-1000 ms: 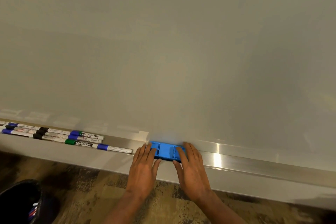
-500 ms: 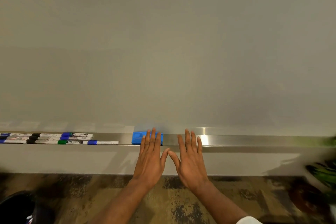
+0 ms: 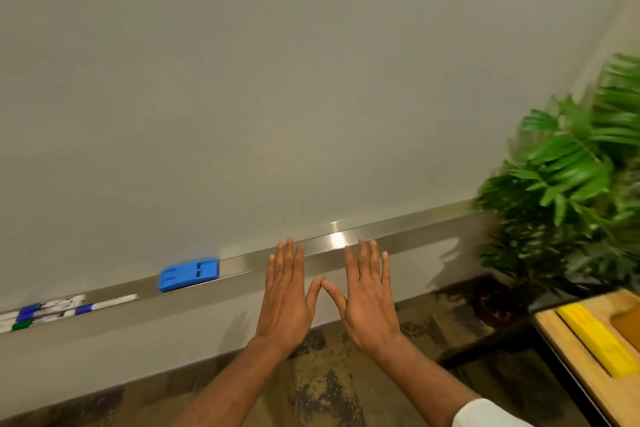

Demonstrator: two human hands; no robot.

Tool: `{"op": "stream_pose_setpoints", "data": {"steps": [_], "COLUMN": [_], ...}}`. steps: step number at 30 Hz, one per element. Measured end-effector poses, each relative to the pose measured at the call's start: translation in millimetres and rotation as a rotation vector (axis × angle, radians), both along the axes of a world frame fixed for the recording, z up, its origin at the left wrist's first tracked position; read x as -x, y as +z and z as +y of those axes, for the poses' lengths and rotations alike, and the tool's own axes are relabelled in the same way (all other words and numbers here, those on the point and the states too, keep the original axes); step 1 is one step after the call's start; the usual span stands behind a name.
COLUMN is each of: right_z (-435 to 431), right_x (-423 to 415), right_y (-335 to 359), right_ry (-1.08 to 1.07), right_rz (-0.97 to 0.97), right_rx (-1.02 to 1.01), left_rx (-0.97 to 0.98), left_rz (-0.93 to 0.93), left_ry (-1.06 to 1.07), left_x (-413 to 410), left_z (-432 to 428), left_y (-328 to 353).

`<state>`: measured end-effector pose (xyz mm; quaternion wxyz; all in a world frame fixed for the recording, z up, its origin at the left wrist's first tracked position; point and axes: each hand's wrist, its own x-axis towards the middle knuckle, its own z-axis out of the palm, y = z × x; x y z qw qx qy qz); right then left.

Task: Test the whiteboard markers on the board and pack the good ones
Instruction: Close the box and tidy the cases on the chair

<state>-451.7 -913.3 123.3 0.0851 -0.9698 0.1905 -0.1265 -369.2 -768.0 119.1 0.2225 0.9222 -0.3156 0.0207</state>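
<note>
Both hands spreading flat, palms down, holding nothing, thumbs touching.
L hand [image 3: 285,302] & R hand [image 3: 369,305] hovering by the tray [image 3: 408,234]; blue eraser [image 3: 188,274] lying left of L hand, markers [image 3: 52,310] lying further left; whiteboard [image 3: 277,80] rising ahead.

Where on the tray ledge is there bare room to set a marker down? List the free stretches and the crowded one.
Free: the tray ledge from the right hand to the plant, and the short gap between the blue eraser and the left hand. A smaller gap lies between eraser and markers. Crowded: the far left, where the markers lie bunched.
</note>
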Motion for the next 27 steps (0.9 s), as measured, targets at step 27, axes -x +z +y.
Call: {"op": "stream_pose_setpoints", "data": {"steps": [27], "right_z": [-248.7], "right_x": [305.1], "right_y": [-26.8], "right_ry": [-0.731], "right_rz": [0.053], "right_rx": [0.002], "left_rx": [-0.080], "left_rz": [-0.098], "left_ry": [-0.744], "left_x": [214.1], "left_z": [-338.3], "left_y": [-27.6]}}
